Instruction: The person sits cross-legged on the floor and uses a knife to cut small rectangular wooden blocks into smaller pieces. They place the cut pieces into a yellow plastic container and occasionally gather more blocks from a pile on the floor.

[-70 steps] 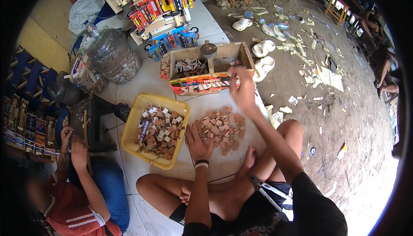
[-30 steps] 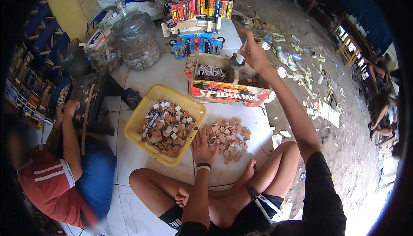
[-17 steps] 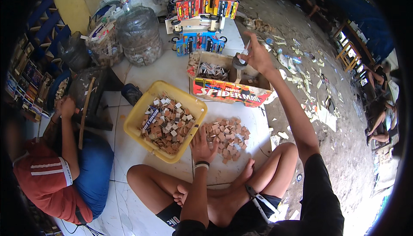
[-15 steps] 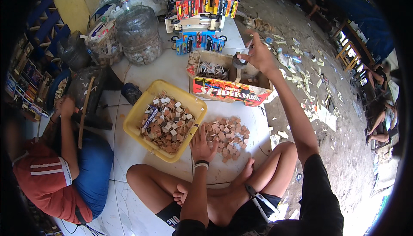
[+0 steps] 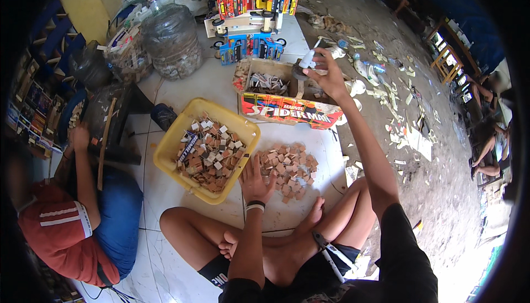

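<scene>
A small white bottle with a thin nozzle (image 5: pixel 307 60) is between the fingers and thumb of my right hand (image 5: pixel 329 76). It stands nozzle up at a dark round holder (image 5: pixel 298 72) on the divider of a printed wooden box (image 5: pixel 287 109); whether it rests there I cannot tell. My left hand (image 5: pixel 257 182) lies flat with fingers spread, holding nothing. It is between a yellow plastic basin (image 5: pixel 160 156) and a loose pile of small brown square tiles (image 5: pixel 290 170), touching the pile's left edge. More small brown and white pieces (image 5: pixel 212 151) fill the basin.
Pliers (image 5: pixel 329 254) lie on my lap. Toy trucks (image 5: pixel 251 49) are stacked beyond the box. Big clear plastic containers (image 5: pixel 171 43) stand at far left. A person in a red shirt (image 5: pixel 69 225) sits at left by a dark stool (image 5: pixel 113 118). Scraps (image 5: pixel 411 148) litter the ground at right.
My right hand's raised fingers have come down around the white bottle, which now shows more plainly. My left hand stays by the pile. The whole view has shifted slightly.
</scene>
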`<state>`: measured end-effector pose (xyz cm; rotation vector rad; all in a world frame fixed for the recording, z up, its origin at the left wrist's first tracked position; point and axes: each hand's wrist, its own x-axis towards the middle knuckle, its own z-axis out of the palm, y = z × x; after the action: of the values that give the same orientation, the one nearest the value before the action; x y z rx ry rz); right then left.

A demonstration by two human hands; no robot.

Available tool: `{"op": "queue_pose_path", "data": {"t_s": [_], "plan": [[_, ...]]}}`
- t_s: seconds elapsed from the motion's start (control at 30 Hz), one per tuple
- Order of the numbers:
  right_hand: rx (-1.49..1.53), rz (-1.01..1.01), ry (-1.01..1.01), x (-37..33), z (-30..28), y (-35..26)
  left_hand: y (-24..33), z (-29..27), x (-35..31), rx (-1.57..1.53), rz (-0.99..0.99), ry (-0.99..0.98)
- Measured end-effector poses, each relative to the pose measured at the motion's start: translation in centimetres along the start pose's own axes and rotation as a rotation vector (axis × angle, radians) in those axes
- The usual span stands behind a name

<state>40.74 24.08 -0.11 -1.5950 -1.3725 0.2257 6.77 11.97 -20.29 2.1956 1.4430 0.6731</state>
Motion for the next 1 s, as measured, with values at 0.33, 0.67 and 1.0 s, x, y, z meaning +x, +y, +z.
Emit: {"op": "queue_pose_path", "data": {"t_s": [0.33,0.67,1.0], "plan": [[-0.351,-0.11,0.065,2.5,3.4,-0.8,-0.2,0.1,-0.1,-0.033,0.026,0.031],[-0.049,0.087,-0.157,3.1,10.1,-3.1,-0.1,0.0,-0.1,-0.039,0.0,0.029],[-0.351,0.02,-0.747,4.5,14.9,-1.3,0.0,-0.4,-0.2,-0.043,-0.013,0.013]]}}
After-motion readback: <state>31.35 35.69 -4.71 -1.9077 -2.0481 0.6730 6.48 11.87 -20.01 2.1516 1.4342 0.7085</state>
